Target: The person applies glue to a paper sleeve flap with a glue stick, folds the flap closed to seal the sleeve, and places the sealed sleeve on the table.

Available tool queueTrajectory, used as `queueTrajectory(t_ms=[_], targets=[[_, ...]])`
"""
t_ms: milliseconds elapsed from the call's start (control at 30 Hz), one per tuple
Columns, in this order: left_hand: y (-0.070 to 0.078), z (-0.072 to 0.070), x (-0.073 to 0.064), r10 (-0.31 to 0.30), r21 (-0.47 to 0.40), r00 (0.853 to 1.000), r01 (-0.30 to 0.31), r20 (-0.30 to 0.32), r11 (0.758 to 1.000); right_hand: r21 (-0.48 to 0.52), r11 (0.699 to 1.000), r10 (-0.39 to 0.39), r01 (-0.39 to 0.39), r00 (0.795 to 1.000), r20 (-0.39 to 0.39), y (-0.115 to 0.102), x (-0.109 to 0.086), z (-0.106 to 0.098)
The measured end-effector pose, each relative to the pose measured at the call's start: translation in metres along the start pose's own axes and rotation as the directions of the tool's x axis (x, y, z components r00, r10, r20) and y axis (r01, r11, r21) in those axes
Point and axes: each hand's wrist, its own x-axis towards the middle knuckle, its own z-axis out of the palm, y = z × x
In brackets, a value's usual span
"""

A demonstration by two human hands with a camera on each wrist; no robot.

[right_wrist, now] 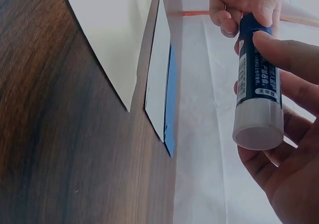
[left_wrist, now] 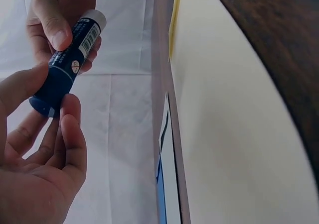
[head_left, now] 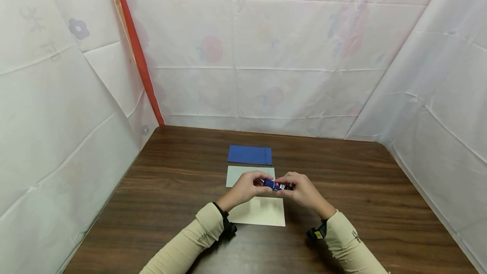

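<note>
Both hands hold a dark blue glue stick (right_wrist: 259, 79) with a white base, raised above the table. My left hand (head_left: 248, 187) pinches its blue cap (left_wrist: 51, 92) between thumb and fingers. Around the labelled body, near the white base, my right hand (head_left: 301, 189) has its thumb and fingers. The cap sits on the tube. Below the hands lies a cream envelope (head_left: 258, 212), partly covered by the left hand in the head view. A pale green envelope (head_left: 237, 174) lies beyond it, and a blue envelope (head_left: 249, 154) farther back.
The three envelopes form a column on the dark wooden table (head_left: 171, 168). White sheeting (head_left: 266, 54) hangs behind the table and along both sides, with an orange strip (head_left: 137, 50) at the back left corner.
</note>
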Motion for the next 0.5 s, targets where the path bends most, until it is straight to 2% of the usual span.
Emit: queueTrajectory(t_ms=[267, 500], targets=[[0.0008, -0.0033, 0.0008, 0.016, -0.024, 0.999, -0.016, -0.031, 1.0, -0.02, 1.0, 0.0, -0.001, 0.999, -0.05, 0.003, 0.0004, -0.0022], [-0.0006, -0.0041, 0.0022, 0.008, -0.032, 0.999, -0.009, -0.042, 0.999, -0.013, 1.0, 0.026, -0.027, 0.998, -0.052, 0.0035, 0.0003, -0.0068]])
